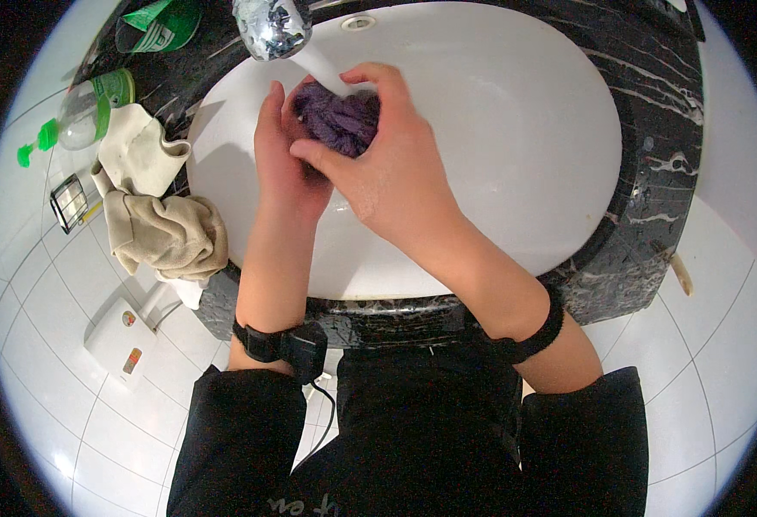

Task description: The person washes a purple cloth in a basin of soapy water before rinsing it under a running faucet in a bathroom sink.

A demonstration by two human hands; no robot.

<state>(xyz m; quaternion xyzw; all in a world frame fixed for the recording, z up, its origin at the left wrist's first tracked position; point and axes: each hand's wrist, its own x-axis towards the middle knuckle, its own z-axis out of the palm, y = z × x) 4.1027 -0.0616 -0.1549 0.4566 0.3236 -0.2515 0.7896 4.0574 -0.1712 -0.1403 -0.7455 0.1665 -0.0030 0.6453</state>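
Water runs from a chrome faucet (274,29) onto a bunched dark purple cloth (340,119), held over the white oval sink (514,161). My left hand (288,152) supports the cloth from the left and below; part of its fingers is hidden behind the cloth. From the right, my right hand (391,142) curves round the same cloth, its thumb across the near side and its fingers at the far edge by the stream.
Beige cloths (171,229) lie bunched on the black marble counter (650,213) left of the sink. Beyond them are a clear pump bottle (84,116) with a green top and a green container (158,29). A drain hole cover (358,24) shows at the sink's far wall.
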